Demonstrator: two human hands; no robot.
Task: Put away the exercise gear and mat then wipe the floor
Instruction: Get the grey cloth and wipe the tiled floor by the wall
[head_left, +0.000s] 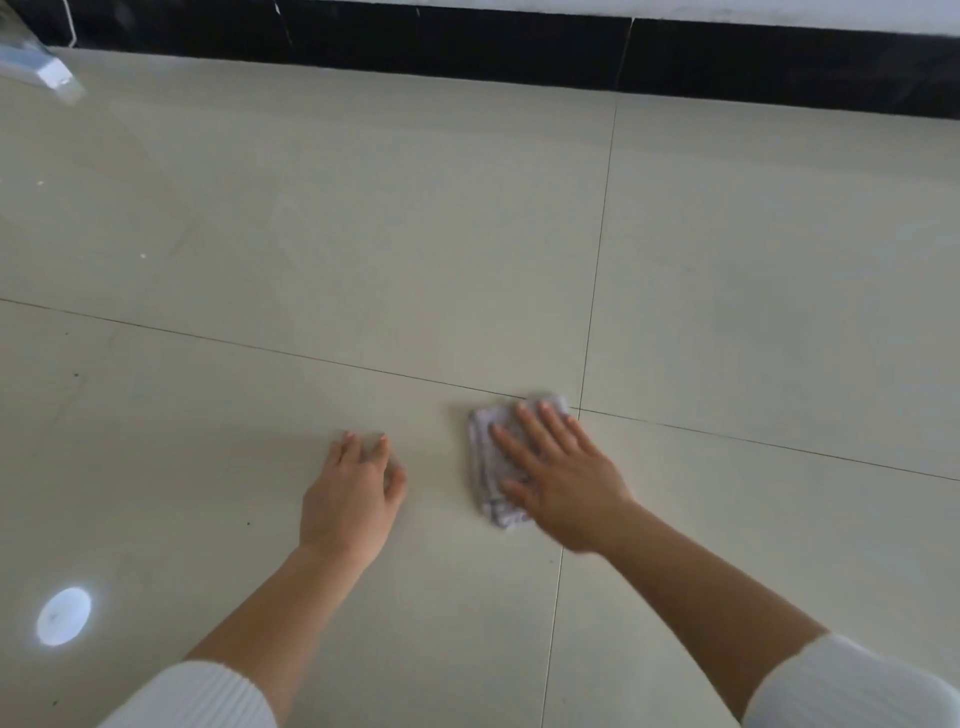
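Item: folded pale grey cloth (482, 462), lying flat on the cream tiled floor (363, 234), its far corner just beside the crossing of two grout lines (579, 410).
Right hand (563, 480): palm down on the cloth, fingers straight and spread, pressing it, not curled round it.
Left hand (353, 493): near the cloth but apart from it, fingers spread, tips on the bare tile, holding nothing.
White ribbed sleeves (841, 686): pushed up both forearms.
Black skirting (519, 47): along the far edge.
Round light reflection (63, 616): on the tile, lower left.

Pale lilac cloth (493, 462), cream glossy floor (363, 234), black skirting (519, 47), white ribbed sleeves (852, 686).
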